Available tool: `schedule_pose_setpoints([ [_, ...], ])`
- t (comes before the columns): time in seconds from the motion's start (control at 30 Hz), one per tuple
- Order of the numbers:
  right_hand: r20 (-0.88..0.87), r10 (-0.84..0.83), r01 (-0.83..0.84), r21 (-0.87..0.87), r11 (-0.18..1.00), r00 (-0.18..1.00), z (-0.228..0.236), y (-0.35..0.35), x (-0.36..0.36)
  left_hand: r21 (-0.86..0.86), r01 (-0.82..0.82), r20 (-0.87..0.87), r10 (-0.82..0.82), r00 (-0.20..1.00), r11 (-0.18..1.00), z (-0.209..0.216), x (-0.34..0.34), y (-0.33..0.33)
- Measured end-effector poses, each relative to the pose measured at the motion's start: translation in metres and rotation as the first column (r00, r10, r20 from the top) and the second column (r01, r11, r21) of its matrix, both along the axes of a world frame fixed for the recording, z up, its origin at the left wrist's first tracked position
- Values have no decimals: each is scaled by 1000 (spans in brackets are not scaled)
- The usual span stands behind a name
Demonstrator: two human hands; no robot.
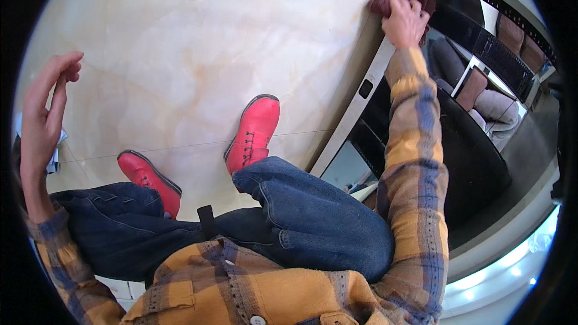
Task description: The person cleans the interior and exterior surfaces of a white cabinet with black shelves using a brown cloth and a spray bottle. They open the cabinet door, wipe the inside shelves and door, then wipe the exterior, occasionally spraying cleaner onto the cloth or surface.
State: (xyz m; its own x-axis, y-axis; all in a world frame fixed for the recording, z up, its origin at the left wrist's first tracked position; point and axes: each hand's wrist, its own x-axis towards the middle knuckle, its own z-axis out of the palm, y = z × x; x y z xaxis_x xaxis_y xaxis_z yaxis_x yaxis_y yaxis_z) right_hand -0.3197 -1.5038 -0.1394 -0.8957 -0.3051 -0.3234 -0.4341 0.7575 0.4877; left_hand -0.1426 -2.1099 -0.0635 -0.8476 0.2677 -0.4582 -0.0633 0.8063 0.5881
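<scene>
My right hand point(404, 23) is stretched out to the far right, its fingers closed over a bunched dark maroon cloth point(382, 3). The cloth lies against the far end of a low cabinet's white edge point(368, 91), beside its dark glossy panels. My left hand point(47, 105) is raised at the left, away from the cabinet. Its fingers are loosely bent, the thumb stands apart from them, and nothing shows between them.
Shiny dark panels point(445, 9) on the cabinet mirror grey and brown shapes. A dark rounded shape point(472, 162) lies beyond my right forearm. My red shoes point(256, 129) rest on pale marbled floor tiles point(198, 36). Something light blue point(55, 159) is partly hidden behind my left wrist.
</scene>
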Motion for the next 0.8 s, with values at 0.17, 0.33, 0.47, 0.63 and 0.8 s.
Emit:
schedule_pose_setpoints([
  [0.17, 221, -228, 246, -57, 968, 948, 23, -6, 133, -5, 17, -7, -17, 1000, 1000, 10, -7, -3],
  [0.33, 124, -534, 521, -486, 702, 836, 67, -23, 192, 400, -147, 219, 61, 974, 904, -5, -11, 56],
  [0.47, 145, -552, 441, -775, 453, 821, 123, -71, 208, 746, -236, 515, -316, 797, 623, -30, -11, 190],
  [0.63, 575, -61, 578, -813, 65, 816, 116, -76, 233, 394, -919, 821, -443, 359, -14, -64, -4, 336],
  [0.8, 671, -566, 521, -737, -431, 480, 66, -37, 247, 516, -853, 788, -434, 437, 80, -51, 18, 364],
])
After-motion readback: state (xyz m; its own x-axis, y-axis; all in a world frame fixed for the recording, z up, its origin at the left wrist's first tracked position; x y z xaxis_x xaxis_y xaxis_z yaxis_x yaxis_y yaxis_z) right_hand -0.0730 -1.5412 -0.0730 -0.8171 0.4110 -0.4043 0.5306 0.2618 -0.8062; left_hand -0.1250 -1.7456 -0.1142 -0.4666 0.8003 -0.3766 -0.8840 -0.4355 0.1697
